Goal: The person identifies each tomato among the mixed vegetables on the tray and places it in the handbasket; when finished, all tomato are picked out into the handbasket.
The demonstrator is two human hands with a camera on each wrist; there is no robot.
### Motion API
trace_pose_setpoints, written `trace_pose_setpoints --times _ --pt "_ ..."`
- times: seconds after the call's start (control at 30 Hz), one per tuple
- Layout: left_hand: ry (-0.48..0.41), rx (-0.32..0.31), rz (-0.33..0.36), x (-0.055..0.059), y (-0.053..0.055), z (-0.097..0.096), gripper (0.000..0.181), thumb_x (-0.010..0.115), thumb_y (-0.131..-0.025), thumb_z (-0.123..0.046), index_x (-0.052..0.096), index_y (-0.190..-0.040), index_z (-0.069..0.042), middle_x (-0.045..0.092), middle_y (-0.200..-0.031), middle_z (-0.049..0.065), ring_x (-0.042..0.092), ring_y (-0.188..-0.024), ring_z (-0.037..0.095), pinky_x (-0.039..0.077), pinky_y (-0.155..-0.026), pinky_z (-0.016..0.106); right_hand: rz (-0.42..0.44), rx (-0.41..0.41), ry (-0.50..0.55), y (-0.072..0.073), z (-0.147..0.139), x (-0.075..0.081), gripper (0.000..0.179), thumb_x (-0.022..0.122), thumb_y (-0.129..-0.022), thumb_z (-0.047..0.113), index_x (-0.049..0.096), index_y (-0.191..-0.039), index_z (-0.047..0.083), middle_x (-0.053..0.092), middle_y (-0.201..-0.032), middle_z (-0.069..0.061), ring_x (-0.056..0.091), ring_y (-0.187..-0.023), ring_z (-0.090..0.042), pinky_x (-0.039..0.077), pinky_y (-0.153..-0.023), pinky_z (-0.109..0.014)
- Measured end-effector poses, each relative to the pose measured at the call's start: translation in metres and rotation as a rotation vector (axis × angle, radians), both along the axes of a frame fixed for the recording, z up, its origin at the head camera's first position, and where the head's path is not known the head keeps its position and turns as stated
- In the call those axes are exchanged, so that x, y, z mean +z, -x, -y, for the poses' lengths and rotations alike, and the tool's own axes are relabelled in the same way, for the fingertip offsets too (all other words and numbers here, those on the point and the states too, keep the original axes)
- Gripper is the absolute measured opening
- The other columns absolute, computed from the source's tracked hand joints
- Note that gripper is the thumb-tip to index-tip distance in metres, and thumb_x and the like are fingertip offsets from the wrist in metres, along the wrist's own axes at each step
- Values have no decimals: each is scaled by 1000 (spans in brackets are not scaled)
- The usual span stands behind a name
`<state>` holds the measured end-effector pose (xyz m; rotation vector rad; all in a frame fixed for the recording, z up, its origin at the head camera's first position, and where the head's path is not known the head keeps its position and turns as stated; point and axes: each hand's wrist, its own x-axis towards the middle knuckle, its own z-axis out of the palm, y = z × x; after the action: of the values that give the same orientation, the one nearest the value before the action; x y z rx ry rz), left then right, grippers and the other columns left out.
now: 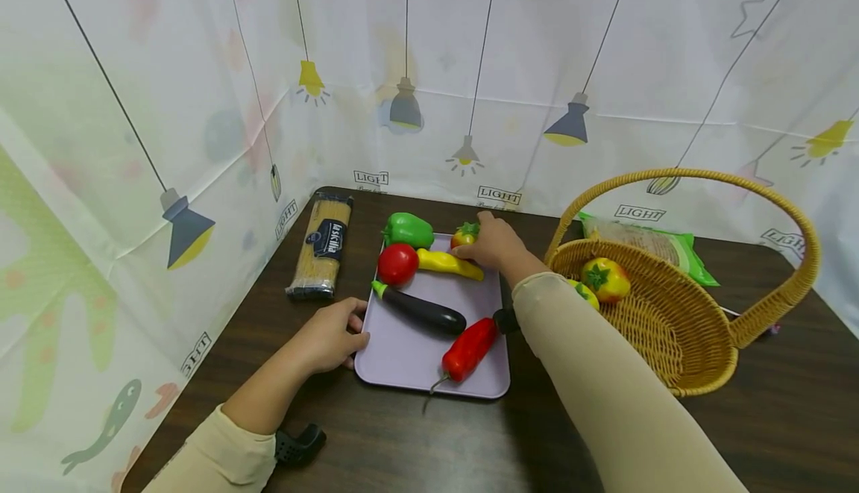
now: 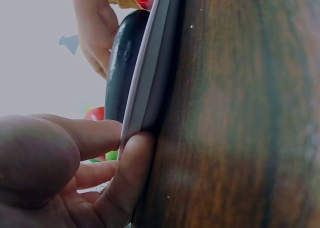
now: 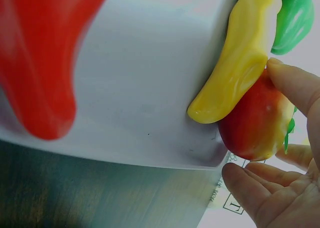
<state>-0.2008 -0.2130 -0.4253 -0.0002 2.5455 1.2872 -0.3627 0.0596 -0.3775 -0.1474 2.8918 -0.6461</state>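
Note:
A lilac tray (image 1: 403,362) lies on the table, my left hand (image 1: 334,335) pinching its left rim; the left wrist view shows the thumb and a finger (image 2: 132,163) right at the edge. At the tray's far right corner sits a red-and-yellow fruit (image 3: 257,120) with a green leafy top. My right hand (image 1: 496,243) is around it, thumb at its side, the lower fingers spread apart from it. Beside the fruit lies a yellow pepper (image 1: 446,262). The tray also bears a tomato (image 1: 398,265), green bell pepper (image 1: 408,230), eggplant (image 1: 423,310) and long red pepper (image 1: 470,350).
To the right stands a wicker basket (image 1: 671,321) with a tall handle, holding red-and-yellow fruits (image 1: 605,280). Behind it lies a green-edged bag (image 1: 691,258). A spaghetti pack (image 1: 321,247) is left of the tray. A printed curtain (image 1: 429,45) hangs behind the table.

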Motion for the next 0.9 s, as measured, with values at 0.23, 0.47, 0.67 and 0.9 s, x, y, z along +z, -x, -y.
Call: trace_pose_setpoints --times 0.23,0.47,0.67,0.9 --pt "3 -7 -12 1 0 -1 53 69 -95 -3 50 -144 -1 58 -99 11 62 -66 21 58 -54 32 -5 -1 17 2 -2 0 91 79 -88 42 31 -154 1 50 -137 -25 51 -117 -37 43 -108 -52" --pt "3 -8 -15 1 -1 -2 53 69 -95 -3 50 -144 -1 58 -99 11 62 -66 21 58 -54 32 -11 13 16 0 -4 1 86 79 -88 40 37 -151 0 52 -135 -24 52 -115 -37 44 -108 -50" --pt "-7 -3 -23 1 -1 -2 53 69 -94 -2 51 -144 -1 58 -98 11 62 -65 21 58 -53 32 -36 15 21 -2 -8 3 85 81 -87 39 39 -151 2 53 -134 -22 53 -114 -36 45 -106 -50" --pt "-2 2 -15 -1 -1 0 53 69 -95 -2 50 -144 -1 59 -99 11 62 -65 22 58 -54 33 -56 57 44 -7 -8 6 85 82 -86 39 40 -151 3 54 -135 -20 53 -113 -35 46 -105 -50"
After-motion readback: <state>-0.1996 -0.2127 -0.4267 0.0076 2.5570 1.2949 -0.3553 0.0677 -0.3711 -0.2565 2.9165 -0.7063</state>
